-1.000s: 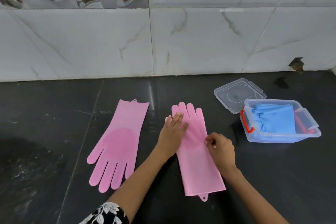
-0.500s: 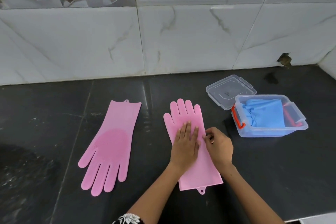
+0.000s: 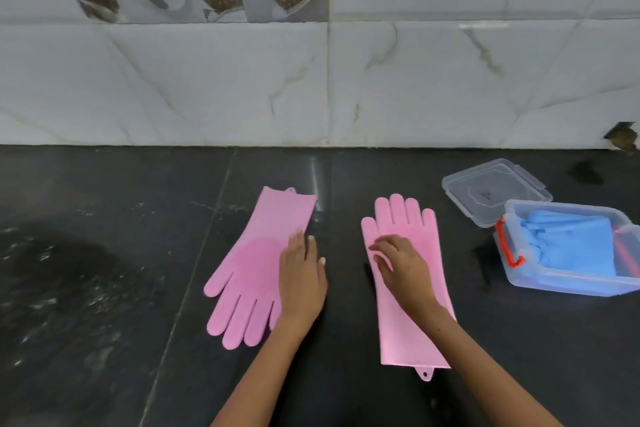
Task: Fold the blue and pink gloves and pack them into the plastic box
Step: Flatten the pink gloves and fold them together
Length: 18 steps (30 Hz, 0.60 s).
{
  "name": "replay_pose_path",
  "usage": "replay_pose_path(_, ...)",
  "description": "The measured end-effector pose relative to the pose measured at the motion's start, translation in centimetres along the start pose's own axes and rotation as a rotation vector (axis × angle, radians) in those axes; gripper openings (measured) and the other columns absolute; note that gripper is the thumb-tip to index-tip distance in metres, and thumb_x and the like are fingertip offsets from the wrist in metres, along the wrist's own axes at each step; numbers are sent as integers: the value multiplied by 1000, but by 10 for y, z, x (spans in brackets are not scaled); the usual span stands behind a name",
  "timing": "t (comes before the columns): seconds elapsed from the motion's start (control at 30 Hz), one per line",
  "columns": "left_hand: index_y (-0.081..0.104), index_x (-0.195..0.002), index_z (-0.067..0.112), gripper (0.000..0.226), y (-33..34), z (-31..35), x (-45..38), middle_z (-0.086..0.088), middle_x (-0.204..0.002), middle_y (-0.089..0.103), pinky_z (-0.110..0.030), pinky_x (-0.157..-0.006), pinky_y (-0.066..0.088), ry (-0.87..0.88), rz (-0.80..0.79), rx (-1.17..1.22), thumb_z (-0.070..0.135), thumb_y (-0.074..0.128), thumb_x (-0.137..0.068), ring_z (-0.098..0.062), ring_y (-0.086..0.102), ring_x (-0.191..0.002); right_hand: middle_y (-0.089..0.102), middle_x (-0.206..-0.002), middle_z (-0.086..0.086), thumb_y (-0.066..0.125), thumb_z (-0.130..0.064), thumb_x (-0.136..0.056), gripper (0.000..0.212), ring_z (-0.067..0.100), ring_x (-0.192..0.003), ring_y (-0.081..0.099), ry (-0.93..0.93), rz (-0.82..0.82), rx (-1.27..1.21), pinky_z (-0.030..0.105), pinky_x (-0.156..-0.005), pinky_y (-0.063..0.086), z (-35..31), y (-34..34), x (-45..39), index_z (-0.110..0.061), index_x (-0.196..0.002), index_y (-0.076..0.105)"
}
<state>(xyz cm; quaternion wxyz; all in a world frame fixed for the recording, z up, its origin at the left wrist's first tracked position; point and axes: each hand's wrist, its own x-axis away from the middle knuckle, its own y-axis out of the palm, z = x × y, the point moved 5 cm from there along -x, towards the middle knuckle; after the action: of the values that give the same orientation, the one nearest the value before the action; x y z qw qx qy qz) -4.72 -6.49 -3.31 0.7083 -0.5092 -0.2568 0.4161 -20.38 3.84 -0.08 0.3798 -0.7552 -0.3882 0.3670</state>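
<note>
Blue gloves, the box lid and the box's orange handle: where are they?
Blue gloves [image 3: 575,246], head view, middle of the folded stack.
Box lid [image 3: 491,189], head view, flat centre panel.
Orange handle [image 3: 506,246], head view, its upright bar.

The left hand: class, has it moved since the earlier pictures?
Yes. The left hand has left the right pink glove and shifted leftward to rest on the left pink glove's edge.

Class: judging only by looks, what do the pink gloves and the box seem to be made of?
Pink gloves: probably silicone or rubber, matte, lying limp and flat, one with a textured palm patch. Plastic box: clear hard plastic, glossy; the blue gloves show through its walls.
</note>
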Motion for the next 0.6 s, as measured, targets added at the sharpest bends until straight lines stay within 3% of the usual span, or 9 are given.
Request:
replay_pose_path(0.1,3,-151,8,64,-6,-33,5,-15,-159,-1,-37,-119,6,-131,-84,-55,39,29,-101,-27,0,-147,65,-118,8,62,-2,-82,26,26,-111,58,-238,-105,-14,37,-88,52,-44,30,-35,-11,-105,70)
replay_pose_path(0.23,-3,-151,10,56,-1,-39,8,-13,-160,-5,-35,-119,3,-96,-149,-84,31,20,-104,-25,-4,-147,56,-133,7,57,-7,-86,32,25,-125,48,-456,-269,118,38,-100,39,-80,69,-74,-15,-116,66)
replay_pose_path(0.43,-4,-151,14,54,-6,-43,8,-8,-160,-11,-34,-119,0,-26,-156,-56,27,19,-104,-23,-9,-147,68,-104,7,53,-3,-85,15,27,-99,61,-600,-306,240,35,-93,43,-83,79,-95,-11,-87,66)
replay_pose_path(0.6,-6,-151,12,59,-5,-49,8,-7,-159,-13,-34,-119,-3,34,-175,-89,34,22,-103,-22,-11,-147,65,-107,3,52,-10,-89,20,23,-100,59,-614,-295,284,34,-94,43,-74,80,-91,-17,-105,62)
